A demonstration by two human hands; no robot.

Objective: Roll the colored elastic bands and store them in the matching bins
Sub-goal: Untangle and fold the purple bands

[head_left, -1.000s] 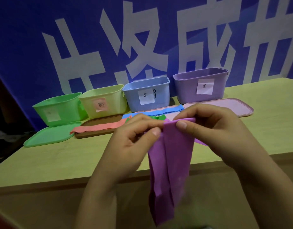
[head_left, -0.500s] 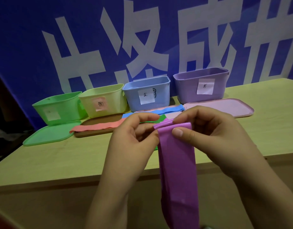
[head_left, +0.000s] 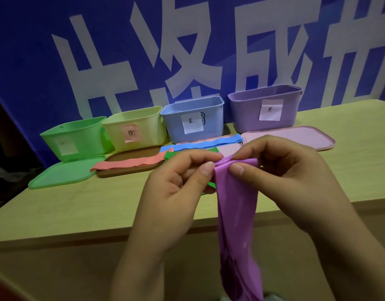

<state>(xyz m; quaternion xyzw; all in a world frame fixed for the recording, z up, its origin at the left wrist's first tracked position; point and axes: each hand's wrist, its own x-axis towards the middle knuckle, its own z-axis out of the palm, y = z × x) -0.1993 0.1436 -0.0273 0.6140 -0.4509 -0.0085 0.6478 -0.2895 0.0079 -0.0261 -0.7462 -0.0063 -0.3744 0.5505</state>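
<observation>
I see both grips pinching the purple band's (head_left: 237,205) top edge: left hand (head_left: 178,183), right hand (head_left: 282,177) (possibly rolled there); purple bin (head_left: 265,109) at one o'clock.

Both hands rolling top edge of purple band (head_left: 236,205) tighter. Left hand (head_left: 176,192) thumb shifting onto band edge, right hand (head_left: 280,181) thumb pressing front. Hanging band narrowing, swinging slightly right.
</observation>
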